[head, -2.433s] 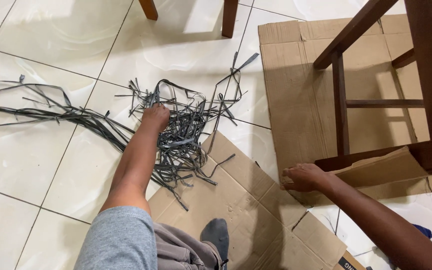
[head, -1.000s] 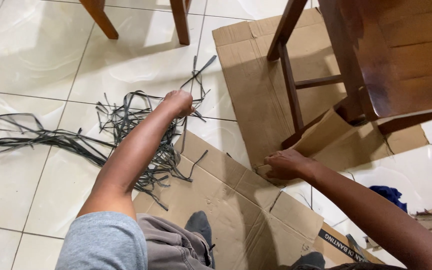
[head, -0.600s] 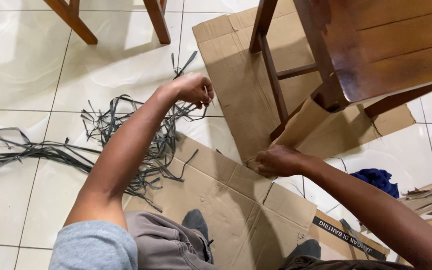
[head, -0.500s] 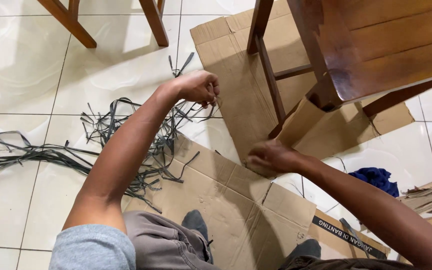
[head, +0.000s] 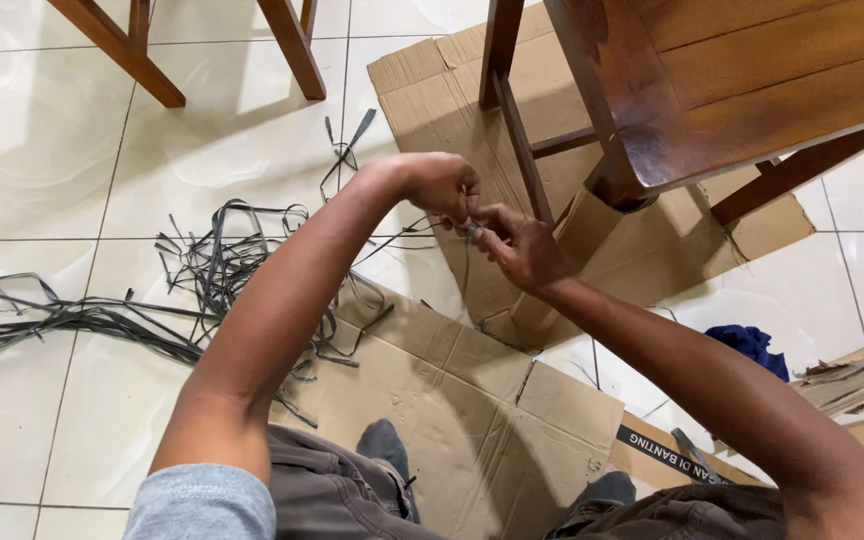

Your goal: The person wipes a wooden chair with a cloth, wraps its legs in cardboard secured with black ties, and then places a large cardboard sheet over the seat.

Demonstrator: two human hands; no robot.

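My left hand (head: 440,186) and my right hand (head: 517,244) meet above the floor, fingertips together, both pinching a thin dark grey strip (head: 466,262) that hangs down between them. To the left, a tangled pile of the same grey strips (head: 232,265) lies on the white tiles, with a long bundle (head: 62,318) trailing off to the left. The hands are raised over a flattened cardboard sheet (head: 462,120) that lies under a wooden chair (head: 712,90).
A second flattened cardboard box (head: 452,400) lies under my legs and grey sock (head: 384,440). Wooden chair legs (head: 287,45) stand at the top left. A blue cloth (head: 747,345) lies on the tiles at right, with cardboard scraps (head: 857,370) at the far right.
My left hand lifted out of the strip pile with a strip and moved right. My right hand left the cardboard edge and rose to meet it, taking hold of the strip.
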